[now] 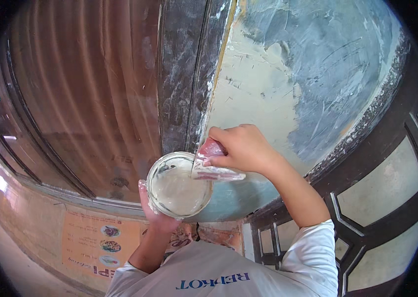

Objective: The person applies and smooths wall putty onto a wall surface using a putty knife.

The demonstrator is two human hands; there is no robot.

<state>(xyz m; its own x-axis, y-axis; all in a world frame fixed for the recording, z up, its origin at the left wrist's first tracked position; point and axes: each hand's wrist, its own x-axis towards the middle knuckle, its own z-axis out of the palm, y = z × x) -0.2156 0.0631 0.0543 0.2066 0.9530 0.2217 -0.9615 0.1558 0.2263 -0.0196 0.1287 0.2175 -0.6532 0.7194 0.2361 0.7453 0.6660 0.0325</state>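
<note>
My left hand (155, 214) holds a clear round tub (178, 185) of pale putty from below, tilted toward me. My right hand (241, 147) grips a reddish-handled scraper (214, 161); its blade, smeared with putty, rests across the tub's right rim. Both hands are raised in front of a wall panel (288, 89) partly coated with pale putty over blue-grey paint.
A dark vertical frame post (184, 74) splits the panel from a brown corrugated metal shutter (85, 99) on the left. A black metal gate with pale panes (382, 188) stands at the right. A poster with food pictures (100, 242) hangs low on the left wall.
</note>
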